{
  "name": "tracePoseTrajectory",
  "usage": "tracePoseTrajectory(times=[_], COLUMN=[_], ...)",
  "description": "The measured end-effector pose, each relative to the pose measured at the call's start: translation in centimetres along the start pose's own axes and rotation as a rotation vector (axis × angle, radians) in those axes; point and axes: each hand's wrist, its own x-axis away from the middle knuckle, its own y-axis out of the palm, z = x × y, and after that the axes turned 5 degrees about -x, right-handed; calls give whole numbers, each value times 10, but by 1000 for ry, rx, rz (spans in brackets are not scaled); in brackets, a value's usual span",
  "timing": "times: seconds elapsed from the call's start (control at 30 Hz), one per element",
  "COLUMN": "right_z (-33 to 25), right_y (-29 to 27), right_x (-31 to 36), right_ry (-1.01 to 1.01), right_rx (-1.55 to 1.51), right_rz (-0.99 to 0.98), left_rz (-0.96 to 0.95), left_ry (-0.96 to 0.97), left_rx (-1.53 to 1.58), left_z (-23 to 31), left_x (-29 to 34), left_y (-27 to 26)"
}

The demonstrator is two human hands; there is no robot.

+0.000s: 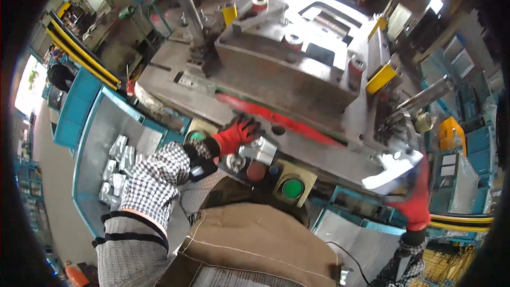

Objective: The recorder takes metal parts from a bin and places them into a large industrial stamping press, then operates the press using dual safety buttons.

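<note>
My left hand, in a red and black glove, rests at the front edge of the press bed with its fingers spread. Just right of it, a small shiny metal part lies near the control buttons. Out at the right, my right hand, in a red glove, grips a bright bent sheet-metal part by the press bed's right end; motion blurs both. Ahead of me stands the heavy steel die, with a red strip along its front.
Green push buttons and a red button sit along the front. At left, a blue-edged metal bin holds several metal parts. A grey chute is at lower right. Steel posts rise beside the die.
</note>
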Motion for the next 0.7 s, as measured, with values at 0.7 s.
tracePoseTrajectory(times=[0.7], right_z=[30], right_y=[182], right_x=[-490], right_ry=[-14], right_rx=[-158], right_rz=[-637], left_rz=[173], left_ry=[-578], left_rx=[515], left_z=[-34], left_x=[173], left_y=[-88])
